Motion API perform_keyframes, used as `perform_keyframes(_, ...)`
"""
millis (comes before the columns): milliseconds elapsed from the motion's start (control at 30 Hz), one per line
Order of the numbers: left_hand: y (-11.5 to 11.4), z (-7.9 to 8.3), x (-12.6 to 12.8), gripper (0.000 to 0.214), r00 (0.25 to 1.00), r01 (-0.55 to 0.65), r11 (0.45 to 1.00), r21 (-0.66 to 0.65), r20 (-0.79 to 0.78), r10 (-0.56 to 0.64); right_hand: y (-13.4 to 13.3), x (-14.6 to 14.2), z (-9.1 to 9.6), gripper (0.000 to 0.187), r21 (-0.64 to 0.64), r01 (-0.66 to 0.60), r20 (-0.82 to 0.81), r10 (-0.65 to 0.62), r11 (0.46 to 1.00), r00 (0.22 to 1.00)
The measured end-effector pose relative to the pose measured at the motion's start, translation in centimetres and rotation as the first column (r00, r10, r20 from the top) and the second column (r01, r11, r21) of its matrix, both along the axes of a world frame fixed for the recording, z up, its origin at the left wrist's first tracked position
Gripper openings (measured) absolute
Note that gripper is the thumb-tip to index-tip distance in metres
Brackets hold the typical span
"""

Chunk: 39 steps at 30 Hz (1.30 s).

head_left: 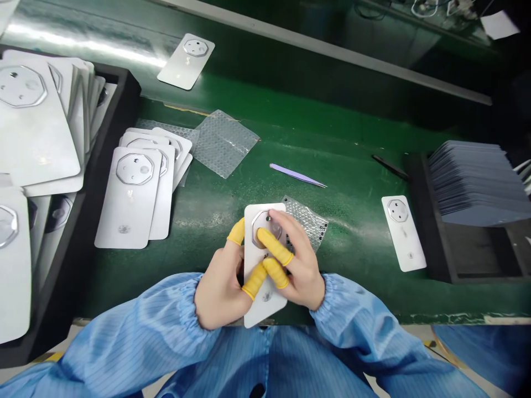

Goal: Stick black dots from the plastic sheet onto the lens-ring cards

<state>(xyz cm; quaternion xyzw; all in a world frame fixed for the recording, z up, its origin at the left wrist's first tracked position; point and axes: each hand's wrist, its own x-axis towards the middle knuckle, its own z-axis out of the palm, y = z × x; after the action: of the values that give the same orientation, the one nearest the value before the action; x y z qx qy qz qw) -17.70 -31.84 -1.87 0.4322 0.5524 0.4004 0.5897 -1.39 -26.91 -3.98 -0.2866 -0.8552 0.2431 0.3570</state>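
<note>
A white phone back cover (254, 316) with an octagonal camera ring near its top is held above the front of the green table. My left hand (222, 284) grips its left edge, yellow finger cots on thumb and finger. Over its face lies my right hand (301, 265), with cotted fingers pressing near the camera ring; whether it pinches anything small is hidden. Just behind the cover, partly covered, is a bubble-wrap piece (309, 221) with small black dots along its edges. Purple tweezers (296, 175) lie farther back on the table.
Left, a black tray (105, 149) holds many white covers, with a stack of covers (128, 204) beside it. Another bubble-wrap sheet (224, 143) and a single cover (186, 61) lie behind. Right are a cover (404, 232), a black tool (390, 167) and a bin (435, 249) of grey sheets (477, 182).
</note>
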Motion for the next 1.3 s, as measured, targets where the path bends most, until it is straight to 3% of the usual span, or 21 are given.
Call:
perform_keyframes(67,0.2,0.2,0.1,0.071,0.990,0.035,0.999,0.000,0.136,-0.034,0.2,-0.1,0.0,0.050,-0.081,0.080,-0.112,-0.088,0.994,0.990)
perform_keyframes(133,0.4,0.2,0.1,0.064,0.975,0.045,0.999,0.020,0.219,-0.048,0.3,-0.4,0.1,0.056,-0.258,0.147,-0.210,-0.204,0.955,0.956)
perform_keyframes(233,0.7,0.1,0.0,0.053,0.972,-0.010,0.999,0.041,0.236,0.000,0.4,-0.9,0.2,0.058,-0.580,-0.012,-0.315,-0.211,0.815,0.925)
perform_keyframes(300,0.9,0.0,0.0,0.045,0.982,-0.058,0.998,0.033,0.181,0.051,0.4,-1.1,0.2,0.053,-0.709,-0.154,-0.375,-0.182,0.688,0.909)
perform_keyframes(367,1.1,-0.1,-0.1,0.040,0.989,-0.094,0.996,-0.005,0.112,0.094,0.4,-1.1,0.3,0.049,-0.784,-0.206,-0.399,-0.222,0.586,0.890)
perform_keyframes(533,0.5,-0.5,-0.3,0.031,0.978,-0.180,0.984,0.015,-0.103,0.180,0.0,-1.5,0.7,0.052,-0.886,-0.238,-0.381,-0.331,0.398,0.863)
perform_keyframes(600,0.2,-1.0,-0.4,0.029,0.955,-0.214,0.976,0.036,-0.201,0.217,-0.3,-2.1,0.6,0.054,-0.904,-0.220,-0.356,-0.359,0.366,0.863)
perform_keyframes(733,0.3,-1.3,-0.1,0.029,0.960,-0.152,0.987,0.055,-0.230,0.161,-0.2,-2.2,0.1,0.053,-0.902,-0.121,-0.301,-0.402,0.414,0.865)
perform_keyframes(800,0.6,-1.1,0.1,0.034,0.979,-0.121,0.989,0.080,-0.157,0.133,0.7,-0.2,0.5,0.052,-0.870,-0.067,-0.290,-0.397,0.489,0.871)
perform_keyframes(867,1.0,-0.7,0.1,0.040,0.986,-0.153,0.984,0.089,-0.056,0.158,2.4,4.0,1.2,0.052,-0.780,0.067,-0.257,-0.415,0.622,0.873)
perform_keyframes(900,1.2,-0.6,-0.1,0.041,0.982,-0.187,0.979,0.083,-0.013,0.188,3.4,6.9,1.6,0.053,-0.696,0.198,-0.205,-0.456,0.690,0.866)
perform_keyframes(933,1.3,-0.6,-0.2,0.040,0.976,-0.217,0.973,0.075,0.017,0.216,4.6,10.0,1.9,0.054,-0.609,0.324,-0.120,-0.488,0.724,0.864)
perform_keyframes(1000,1.6,-0.7,-0.6,0.037,0.973,-0.231,0.969,0.083,0.012,0.231,6.9,16.0,2.3,0.056,-0.432,0.520,0.123,-0.523,0.737,0.843)
perform_keyframes(1067,1.9,-1.1,-1.0,0.032,0.975,-0.189,0.970,0.153,-0.084,0.203,8.7,20.4,2.4,0.052,-0.152,0.672,0.395,-0.579,0.724,0.713)
perform_keyframes(1100,2.0,-1.4,-1.1,0.030,0.966,-0.154,0.964,0.215,-0.171,0.192,9.2,21.4,2.3,0.053,-0.077,0.699,0.428,-0.610,0.711,0.667)
perform_keyframes(1167,2.3,-2.0,-1.2,0.027,0.900,-0.049,0.927,0.373,-0.385,0.202,9.2,21.1,2.0,0.054,0.111,0.712,0.427,-0.680,0.693,0.596)
perform_keyframes(1200,2.4,-2.3,-1.1,0.027,0.848,0.020,0.898,0.440,-0.483,0.218,8.7,19.8,1.8,0.053,0.178,0.687,0.396,-0.690,0.705,0.605)
perform_keyframes(1267,2.7,-2.9,-1.0,0.029,0.743,0.166,0.842,0.513,-0.626,0.235,6.8,15.6,1.2,0.048,0.266,0.569,0.357,-0.627,0.779,0.692)
perform_keyframes(1300,2.8,-3.2,-0.9,0.031,0.700,0.224,0.826,0.518,-0.675,0.233,5.7,13.2,0.7,0.049,0.221,0.456,0.368,-0.507,0.862,0.780)
